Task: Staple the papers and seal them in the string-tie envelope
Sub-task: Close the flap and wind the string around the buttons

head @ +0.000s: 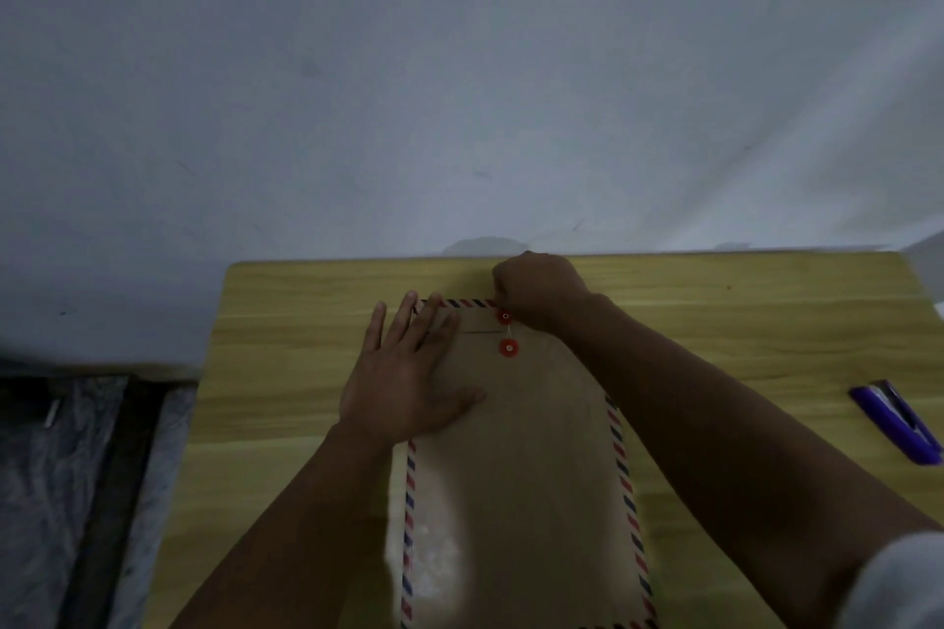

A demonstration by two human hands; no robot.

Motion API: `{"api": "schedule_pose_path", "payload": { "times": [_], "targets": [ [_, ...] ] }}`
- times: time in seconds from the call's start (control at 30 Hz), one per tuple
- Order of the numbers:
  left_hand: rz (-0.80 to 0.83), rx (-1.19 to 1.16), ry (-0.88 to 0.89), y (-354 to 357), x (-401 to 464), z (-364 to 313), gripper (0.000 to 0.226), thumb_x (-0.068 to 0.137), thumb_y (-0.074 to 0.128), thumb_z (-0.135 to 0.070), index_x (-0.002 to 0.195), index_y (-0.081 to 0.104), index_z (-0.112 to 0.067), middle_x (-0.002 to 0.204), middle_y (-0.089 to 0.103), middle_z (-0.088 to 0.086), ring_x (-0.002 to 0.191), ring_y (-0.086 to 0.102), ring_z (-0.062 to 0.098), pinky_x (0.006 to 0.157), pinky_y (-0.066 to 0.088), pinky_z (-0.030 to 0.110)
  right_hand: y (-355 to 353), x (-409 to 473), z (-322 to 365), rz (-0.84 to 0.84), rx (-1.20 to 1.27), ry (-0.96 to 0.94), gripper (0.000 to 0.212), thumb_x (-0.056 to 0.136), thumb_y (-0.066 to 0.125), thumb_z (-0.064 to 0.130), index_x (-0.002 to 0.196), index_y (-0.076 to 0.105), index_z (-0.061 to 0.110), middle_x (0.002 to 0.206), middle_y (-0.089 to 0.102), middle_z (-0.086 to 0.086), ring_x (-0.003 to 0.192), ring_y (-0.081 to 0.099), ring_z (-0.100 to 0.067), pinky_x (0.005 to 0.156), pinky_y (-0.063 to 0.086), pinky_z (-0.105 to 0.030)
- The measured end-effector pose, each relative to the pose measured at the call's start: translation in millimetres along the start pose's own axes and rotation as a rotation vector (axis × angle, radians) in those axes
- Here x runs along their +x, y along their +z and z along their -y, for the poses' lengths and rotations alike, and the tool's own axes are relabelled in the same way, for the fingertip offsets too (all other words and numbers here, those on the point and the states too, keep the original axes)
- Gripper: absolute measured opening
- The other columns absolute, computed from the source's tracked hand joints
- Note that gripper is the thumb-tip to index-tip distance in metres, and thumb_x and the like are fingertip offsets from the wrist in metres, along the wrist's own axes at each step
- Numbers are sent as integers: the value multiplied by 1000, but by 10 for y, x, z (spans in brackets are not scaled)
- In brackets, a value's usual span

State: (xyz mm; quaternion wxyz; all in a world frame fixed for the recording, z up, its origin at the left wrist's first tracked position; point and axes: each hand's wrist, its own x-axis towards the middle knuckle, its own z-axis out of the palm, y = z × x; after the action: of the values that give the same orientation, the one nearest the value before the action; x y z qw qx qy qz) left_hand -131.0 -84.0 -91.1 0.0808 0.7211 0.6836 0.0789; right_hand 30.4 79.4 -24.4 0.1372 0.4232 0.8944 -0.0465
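- Envelope first: the brown paper string-tie envelope with a red-and-blue striped border (516,501) lay flat on the pale wooden table (286,373), its long side running away from us and its flap end close to the table's far edge.
- We saw no loose papers anywhere; whether they sat inside the envelope we could not tell.
- Our left hand (408,383) lay flat with straight, spread fingers, pressing on the envelope's upper left part, the fingertips reaching its far border.
- Our right hand (536,289) was curled into a fist at the far right corner of the flap, just beside the upper red round button (505,316); it seemed to pinch the thin string there, but the fingertips were hidden.
- A short run of pale string (509,332) joined that button to the lower red round button (509,348).
- A purple stapler (899,424) lay well apart at the table's right edge.
- Bare wood stayed open to the left of the envelope and between our right forearm and the stapler.
- Beyond the table's far edge rose a plain grey-white wall (459,66).
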Motion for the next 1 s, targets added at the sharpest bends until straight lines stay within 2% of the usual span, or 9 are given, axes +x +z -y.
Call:
{"api": "schedule_pose_path", "payload": {
  "times": [0.13, 0.2, 0.23, 0.43, 0.53, 0.7, 0.8, 0.9, 1.0],
  "targets": [
    [-18, -11, 1, 16, 1, -2, 100, 81, 33, -92, 159, 30, -30, 171, 16, -1, 159, 3, 23, 126, 7, 58, 55, -32, 162, 46, -35, -62, 12, 94, 50, 19, 100, 60, 17, 104, 66, -9, 95, 65, -30, 67, 38, -34],
    [-18, -12, 3, 24, 3, -2, 100, 81, 33, -93, 159, 30, -29, 171, 17, 0, 159, 4, 24, 126, 8, 58, 81, -114, 164, 53, -4, -83, 3, 91, 56, 21, 94, 56, 20, 102, 66, -8, 93, 63, -30, 66, 35, -35],
    [-16, -10, 3, 29, 2, -5, 101, 81, 33, -93, 159, 29, -29, 171, 16, 0, 159, 4, 23, 126, 8, 58, 97, -167, 144, 50, 12, -100, 8, 89, 60, 21, 95, 57, 19, 103, 66, -9, 94, 63, -30, 66, 35, -35],
    [-12, -10, -4, 34, 4, -3, 102, 81, 32, -93, 160, 26, -29, 171, 14, -1, 159, 2, 22, 127, 5, 57, 270, -514, -67, -13, 1, -200, 22, 97, 51, 25, 117, 60, 20, 105, 68, -4, 93, 66, -27, 73, 53, -37],
    [-6, 0, -5, 31, -4, -9, 103, 80, 30, -94, 161, 25, -30, 172, 12, -1, 159, 0, 22, 127, 5, 57, 375, -708, -178, -95, -63, -304, 32, 100, 53, 29, 130, 58, 22, 104, 68, -3, 83, 66, -23, 67, 49, -32],
    [5, -3, -7, 20, -14, -11, 103, 81, 29, -94, 161, 23, -29, 172, 9, -1, 159, -3, 22, 127, 4, 56, 505, -975, -272, -106, -169, -338, 32, 96, 59, 29, 126, 58, 18, 93, 66, -2, 69, 61, -17, 60, 37, -29],
    [-9, -2, -10, 21, -13, -25, 103, 81, 29, -94, 160, 25, -28, 172, 11, -1, 159, -1, 23, 127, 4, 57, 567, -1035, -223, -45, -163, -333, 35, 99, 53, 29, 131, 52, 14, 93, 62, -4, 68, 55, -17, 64, 41, -31],
    [-16, 1, -10, 22, -24, -37, 103, 81, 28, -94, 160, 27, -28, 171, 12, -1, 159, 1, 23, 126, 6, 57, 571, -1053, -92, -28, -130, -337, 29, 101, 52, 29, 126, 54, 14, 89, 57, -3, 65, 47, -14, 63, 39, -31],
    [-14, 1, -9, 17, -36, -46, 103, 81, 26, -94, 160, 26, -29, 172, 11, -1, 159, 0, 23, 126, 6, 57, 526, -1047, 76, -8, -85, -293, 27, 101, 51, 29, 123, 53, 14, 100, 61, -6, 67, 46, -15, 63, 40, -32]
  ]
}}
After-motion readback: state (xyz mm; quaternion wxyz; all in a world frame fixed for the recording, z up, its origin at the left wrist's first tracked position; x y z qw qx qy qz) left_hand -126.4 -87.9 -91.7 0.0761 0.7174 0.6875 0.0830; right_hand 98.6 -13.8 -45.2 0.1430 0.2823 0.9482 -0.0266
